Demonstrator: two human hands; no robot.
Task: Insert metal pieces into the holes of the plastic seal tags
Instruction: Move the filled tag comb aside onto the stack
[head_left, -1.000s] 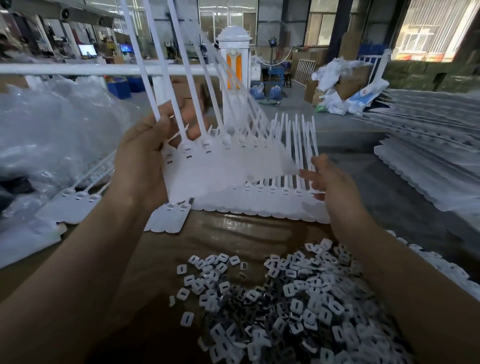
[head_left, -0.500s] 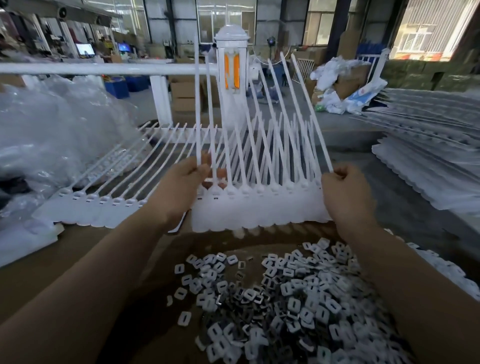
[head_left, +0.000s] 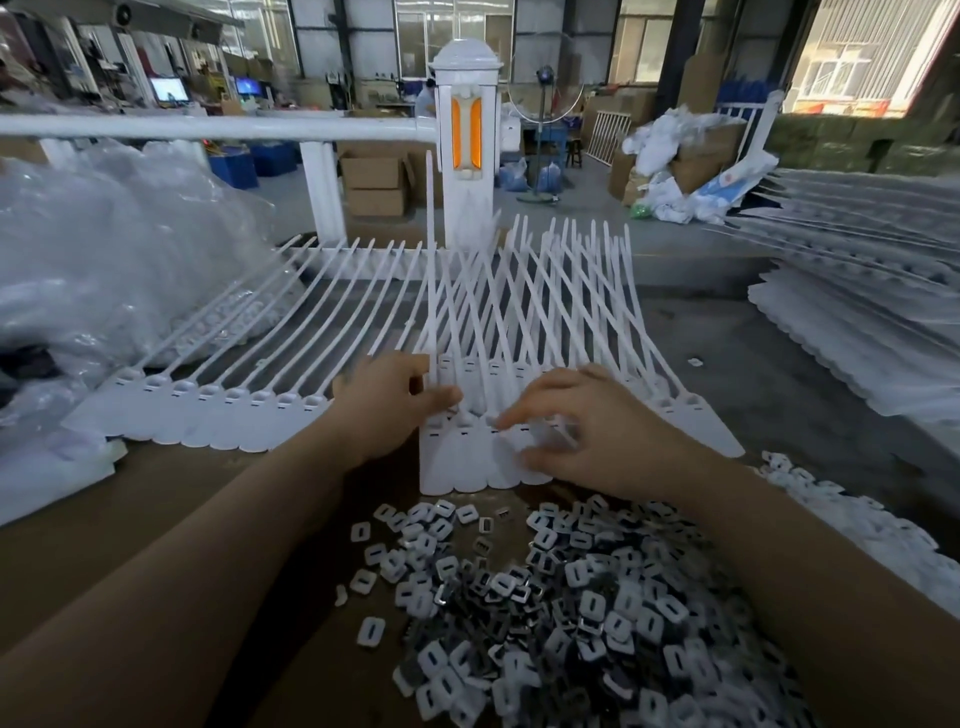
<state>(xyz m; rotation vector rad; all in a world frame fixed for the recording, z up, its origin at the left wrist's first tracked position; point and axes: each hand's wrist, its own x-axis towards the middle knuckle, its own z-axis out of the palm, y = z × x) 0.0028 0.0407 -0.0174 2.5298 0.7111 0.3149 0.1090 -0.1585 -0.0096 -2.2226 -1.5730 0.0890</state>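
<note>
Fingers (head_left: 511, 415) of the right hand (head_left: 597, 431) are seen spread and laid flat on the stacked strip of white seal tags (head_left: 467, 462), the thumb lying at the strip's near edge. On the strip's left end, the left hand (head_left: 387, 405) is placed with its thumb pressed across the tag heads; whether the other left fingers are curled behind the strip cannot be told. Nearer than both hands, just below the strip's scalloped edge, a loose heap of metal pieces (head_left: 545, 597) in white and dark grey is spread over the brown surface (head_left: 171, 519), reaching under the right forearm. Bare brown surface is left open beneath the left forearm. To the left of the left hand, a second strip of tags (head_left: 208, 415) is laid flat, touching the left hand's side, with clear plastic bags (head_left: 104, 260) bulked beyond it. Beyond the fingertips, the tags' long tails (head_left: 519, 301) are fanned and crossed toward a white railing post (head_left: 467, 145). Well to the right of the right hand, further stacks of tags (head_left: 857, 322) are piled.
</note>
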